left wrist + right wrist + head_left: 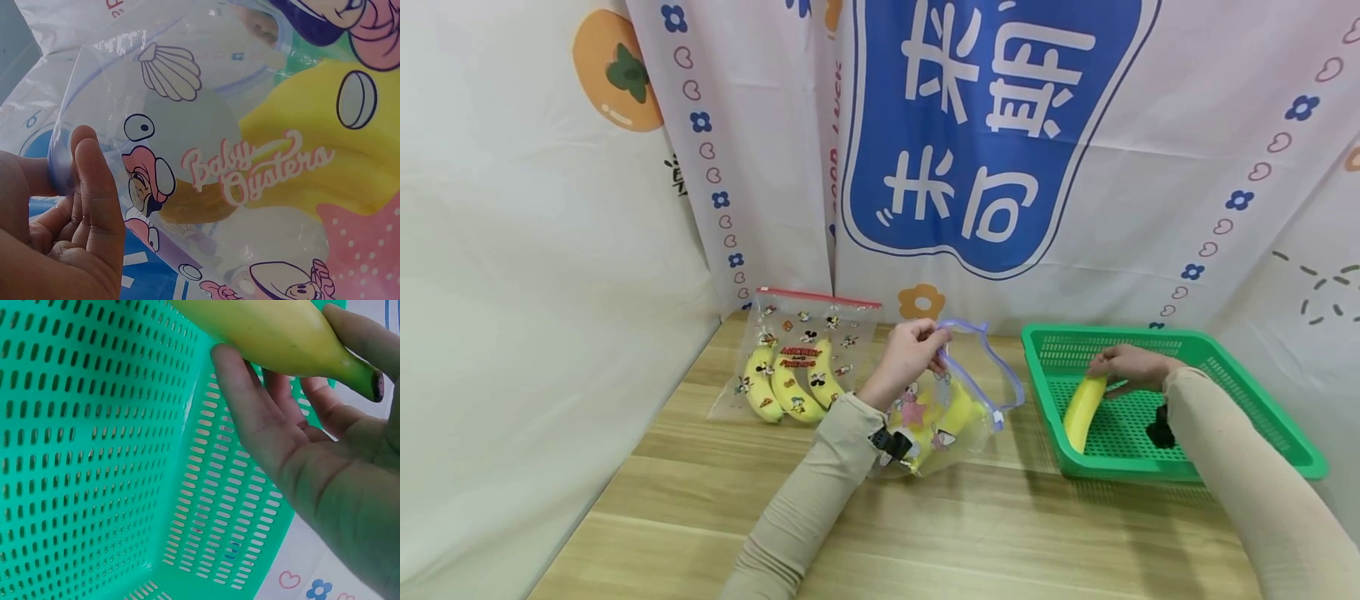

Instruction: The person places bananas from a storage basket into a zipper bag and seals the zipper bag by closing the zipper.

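My left hand (916, 354) pinches the rim of a clear zip bag (206, 75) with a purple-blue zip edge, whose mouth gapes toward the right. Yellow fruit (300, 144), seemingly bananas, shows through the bag's printed side, partly hidden by the pictures and lettering. Over the green basket, my right hand (1131, 368) holds a banana (1084, 412) near its stem end. In the right wrist view, thumb and fingers lie on either side of that banana (269, 337), the dark stem tip close to the palm.
A second clear zip bag (760, 321) with a red zip lies at the back left, with bananas (793, 387) inside. The green perforated basket (1247, 475) stands at the right of the wooden table (970, 533). A printed curtain (1120, 250) hangs behind the table.
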Demonstrator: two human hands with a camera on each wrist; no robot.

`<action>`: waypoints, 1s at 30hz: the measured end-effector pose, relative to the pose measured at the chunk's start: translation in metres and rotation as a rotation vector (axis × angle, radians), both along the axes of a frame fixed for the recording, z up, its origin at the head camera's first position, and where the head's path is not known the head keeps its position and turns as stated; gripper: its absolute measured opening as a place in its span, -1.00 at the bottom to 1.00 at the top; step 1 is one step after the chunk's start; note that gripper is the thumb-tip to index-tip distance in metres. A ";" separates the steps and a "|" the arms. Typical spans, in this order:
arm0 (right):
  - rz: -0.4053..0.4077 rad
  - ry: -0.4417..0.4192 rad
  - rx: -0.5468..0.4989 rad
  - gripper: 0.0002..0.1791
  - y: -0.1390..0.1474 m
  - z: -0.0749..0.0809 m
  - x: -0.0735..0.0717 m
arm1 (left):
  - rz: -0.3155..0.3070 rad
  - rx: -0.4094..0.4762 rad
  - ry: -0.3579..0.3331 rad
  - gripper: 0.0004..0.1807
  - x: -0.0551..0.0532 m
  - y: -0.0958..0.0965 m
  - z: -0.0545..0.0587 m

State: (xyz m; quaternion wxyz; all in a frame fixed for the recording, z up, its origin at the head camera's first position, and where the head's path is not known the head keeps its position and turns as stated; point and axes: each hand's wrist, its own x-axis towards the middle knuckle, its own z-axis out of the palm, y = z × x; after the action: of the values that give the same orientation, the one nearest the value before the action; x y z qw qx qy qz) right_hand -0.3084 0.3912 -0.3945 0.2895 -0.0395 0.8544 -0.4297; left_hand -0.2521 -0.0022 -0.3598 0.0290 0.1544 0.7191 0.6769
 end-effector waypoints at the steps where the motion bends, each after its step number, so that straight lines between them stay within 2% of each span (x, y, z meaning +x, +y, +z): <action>1: 0.009 0.009 0.005 -0.53 -0.001 0.000 0.000 | 0.002 0.002 -0.001 -0.80 0.000 0.000 0.000; 7: 0.031 0.031 0.032 -0.41 -0.006 -0.002 -0.002 | 0.001 0.006 -0.002 -0.80 0.000 0.000 -0.001; 12: 0.048 0.057 0.048 -0.40 -0.008 -0.002 -0.003 | 0.008 0.013 0.004 -0.80 -0.001 0.000 -0.001; 20: 0.064 0.061 -0.010 -0.37 -0.009 0.000 0.000 | 0.006 0.019 -0.002 -0.80 -0.002 -0.001 -0.001; 30: -0.014 0.130 -0.107 -0.29 0.002 0.003 0.003 | 0.006 0.028 -0.007 -0.80 -0.004 -0.001 -0.002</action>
State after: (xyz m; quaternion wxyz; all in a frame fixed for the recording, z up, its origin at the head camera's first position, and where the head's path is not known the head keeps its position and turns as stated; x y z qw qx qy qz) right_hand -0.3051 0.3929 -0.3918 0.2279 -0.0769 0.8476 -0.4731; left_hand -0.2563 -0.0028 -0.3620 0.0274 0.1506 0.7100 0.6874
